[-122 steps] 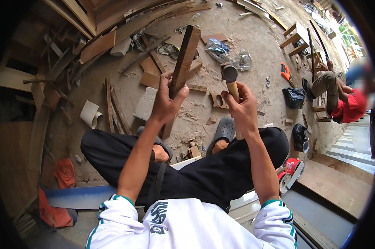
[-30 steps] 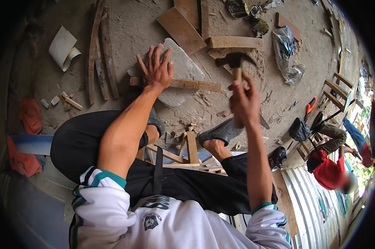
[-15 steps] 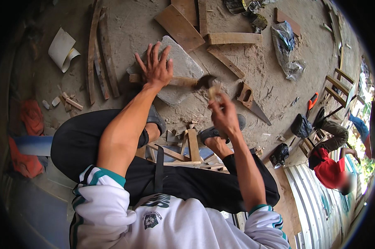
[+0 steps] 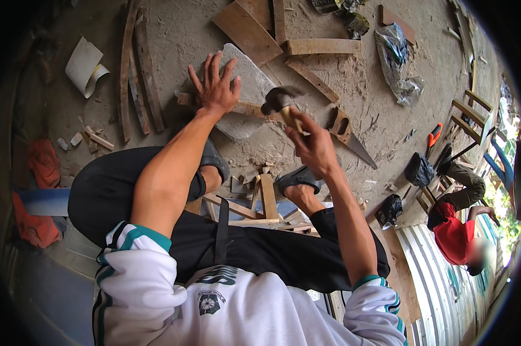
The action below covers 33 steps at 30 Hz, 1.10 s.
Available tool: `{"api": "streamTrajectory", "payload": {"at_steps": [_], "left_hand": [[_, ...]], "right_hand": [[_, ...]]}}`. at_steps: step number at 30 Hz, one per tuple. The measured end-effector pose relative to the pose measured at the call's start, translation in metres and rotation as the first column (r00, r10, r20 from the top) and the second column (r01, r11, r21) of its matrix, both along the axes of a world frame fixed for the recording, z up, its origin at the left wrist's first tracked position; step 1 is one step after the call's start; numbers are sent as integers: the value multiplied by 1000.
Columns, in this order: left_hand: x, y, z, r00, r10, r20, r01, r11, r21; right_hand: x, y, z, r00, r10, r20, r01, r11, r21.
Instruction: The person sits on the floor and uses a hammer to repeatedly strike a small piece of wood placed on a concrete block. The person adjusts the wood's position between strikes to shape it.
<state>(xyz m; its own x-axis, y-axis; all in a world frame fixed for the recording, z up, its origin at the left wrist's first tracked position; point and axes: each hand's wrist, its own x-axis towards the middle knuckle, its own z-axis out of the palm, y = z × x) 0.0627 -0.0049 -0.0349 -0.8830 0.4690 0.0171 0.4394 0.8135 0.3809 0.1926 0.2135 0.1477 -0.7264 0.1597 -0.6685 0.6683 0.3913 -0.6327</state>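
Observation:
My left hand (image 4: 216,87) lies with fingers spread over a short wooden strip (image 4: 250,109), its palm against the wood. Beneath the strip is a flat grey stone slab (image 4: 243,68) on the dirt floor. My right hand (image 4: 316,144) is closed around the light handle of a claw hammer (image 4: 280,99). The dark hammer head is at the right end of the strip; whether it touches the wood I cannot tell.
A handsaw (image 4: 348,134) lies right of the hammer. Boards (image 4: 249,32) and a wooden piece (image 4: 324,46) are beyond the slab, long strips (image 4: 148,75) to the left. A plastic bag (image 4: 396,66) is at far right; a person in red (image 4: 453,230) is beyond.
The hammer, blurred before, now shows clearly, its head slightly higher and farther left in view. My right hand keeps its grip. My left hand stays spread on the strip.

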Motion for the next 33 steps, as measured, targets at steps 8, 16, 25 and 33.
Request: {"api": "streamTrajectory", "payload": {"at_steps": [8,16,25,33], "left_hand": [[0,-3,-1,1000,3,12,-3,1000,-15],[-1,-1,-4,1000,-3,-18,4,1000,28],[-1,3,-3,999,-21,-45,22,1000,19],[-6,-3,-13,975,-145,-170,171,973,152]], "right_hand": [[-28,-9,15,991,-80,-109,77,997,-26],[-57,22,39,923,382,42,-384,918,102],[-5,10,-1,870,482,102,-491,865,102],[101,15,90,988,-48,145,16,977,214]]}}
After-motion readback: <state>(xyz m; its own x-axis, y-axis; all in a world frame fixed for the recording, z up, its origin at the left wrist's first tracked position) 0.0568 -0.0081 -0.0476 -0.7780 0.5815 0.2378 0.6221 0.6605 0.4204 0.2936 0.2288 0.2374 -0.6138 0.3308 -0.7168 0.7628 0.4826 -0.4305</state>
